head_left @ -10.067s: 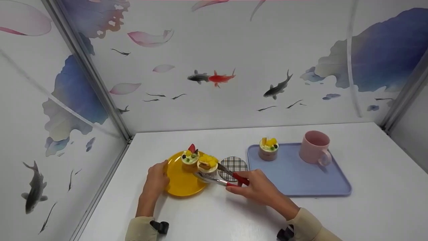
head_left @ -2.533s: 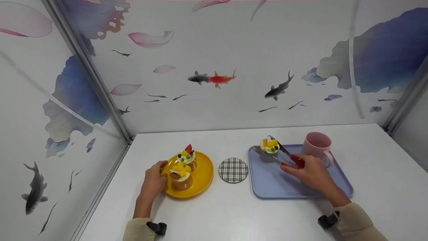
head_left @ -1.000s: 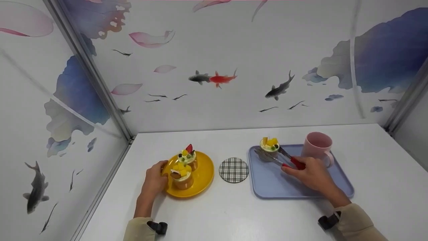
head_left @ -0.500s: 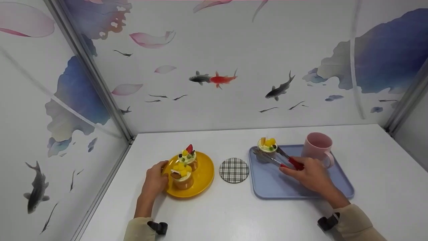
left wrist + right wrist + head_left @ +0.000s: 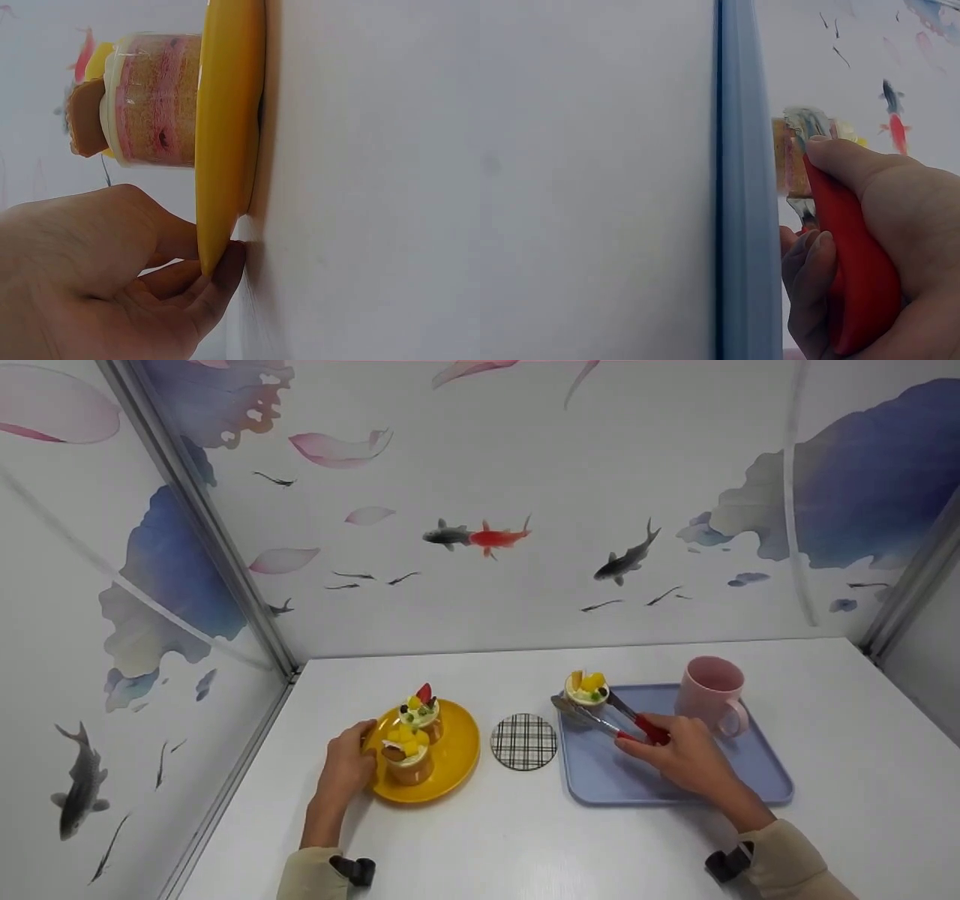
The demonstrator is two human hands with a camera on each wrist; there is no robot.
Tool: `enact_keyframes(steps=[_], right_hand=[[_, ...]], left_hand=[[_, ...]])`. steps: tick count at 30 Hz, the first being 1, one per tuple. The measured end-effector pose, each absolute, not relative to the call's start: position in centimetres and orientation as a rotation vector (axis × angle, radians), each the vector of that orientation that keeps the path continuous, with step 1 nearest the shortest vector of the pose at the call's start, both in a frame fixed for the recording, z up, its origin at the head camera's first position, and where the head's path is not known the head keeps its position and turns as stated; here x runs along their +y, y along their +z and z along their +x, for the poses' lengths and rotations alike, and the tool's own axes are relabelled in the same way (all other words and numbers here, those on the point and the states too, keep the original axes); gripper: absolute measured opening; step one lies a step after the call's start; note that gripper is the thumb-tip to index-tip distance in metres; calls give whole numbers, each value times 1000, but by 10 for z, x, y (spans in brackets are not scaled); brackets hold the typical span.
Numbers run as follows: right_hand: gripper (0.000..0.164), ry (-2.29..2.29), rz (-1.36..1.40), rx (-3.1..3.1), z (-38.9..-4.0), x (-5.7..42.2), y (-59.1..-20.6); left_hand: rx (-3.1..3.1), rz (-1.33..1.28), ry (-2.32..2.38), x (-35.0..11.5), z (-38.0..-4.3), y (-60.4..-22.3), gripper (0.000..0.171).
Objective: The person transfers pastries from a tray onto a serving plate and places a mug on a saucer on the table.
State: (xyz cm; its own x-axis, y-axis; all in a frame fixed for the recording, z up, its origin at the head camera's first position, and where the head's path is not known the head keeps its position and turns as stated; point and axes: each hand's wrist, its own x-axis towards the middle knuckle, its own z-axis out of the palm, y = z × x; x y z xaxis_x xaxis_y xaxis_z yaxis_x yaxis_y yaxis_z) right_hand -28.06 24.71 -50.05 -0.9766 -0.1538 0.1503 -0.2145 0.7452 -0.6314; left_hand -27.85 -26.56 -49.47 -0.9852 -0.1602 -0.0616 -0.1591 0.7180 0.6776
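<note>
My left hand pinches the left rim of the yellow plate, thumb above and fingers beneath in the left wrist view. Two dessert cups stand on that plate: a mango-topped cup in front and a strawberry-topped cup behind. In my right hand I grip metal tongs with red handles. Their tips lie on either side of a third fruit-topped dessert cup, which overlaps the upper left corner of the blue tray. Layers of cake show through the clear wall of the mango-topped cup.
A pink mug stands at the tray's back right, just beyond my right hand. Between plate and tray lies a round plaid coaster. White printed wall panels rise behind the white table and at its sides.
Earlier the tongs held the mango-topped cup at the plate; it now stands there. My right hand moved to the tray, and the tongs have since shifted the third cup leftward.
</note>
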Motion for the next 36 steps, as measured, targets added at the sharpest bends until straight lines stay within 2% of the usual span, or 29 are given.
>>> enact_keyframes(steps=[9, 19, 29, 36], right_hand=[[44, 1084, 359, -2787, -277, 235, -503], [48, 1096, 385, -2790, -274, 225, -502], [61, 1162, 405, -2803, -270, 214, -501], [60, 1234, 439, -2811, -266, 204, -501]], left_hand=[[-2918, 291, -1153, -265, -278, -494, 58], [-2912, 300, -1158, -264, -279, -495, 58], [-2916, 288, -1165, -265, -278, -494, 59], [-2902, 280, -1155, -265, -277, -496, 60]])
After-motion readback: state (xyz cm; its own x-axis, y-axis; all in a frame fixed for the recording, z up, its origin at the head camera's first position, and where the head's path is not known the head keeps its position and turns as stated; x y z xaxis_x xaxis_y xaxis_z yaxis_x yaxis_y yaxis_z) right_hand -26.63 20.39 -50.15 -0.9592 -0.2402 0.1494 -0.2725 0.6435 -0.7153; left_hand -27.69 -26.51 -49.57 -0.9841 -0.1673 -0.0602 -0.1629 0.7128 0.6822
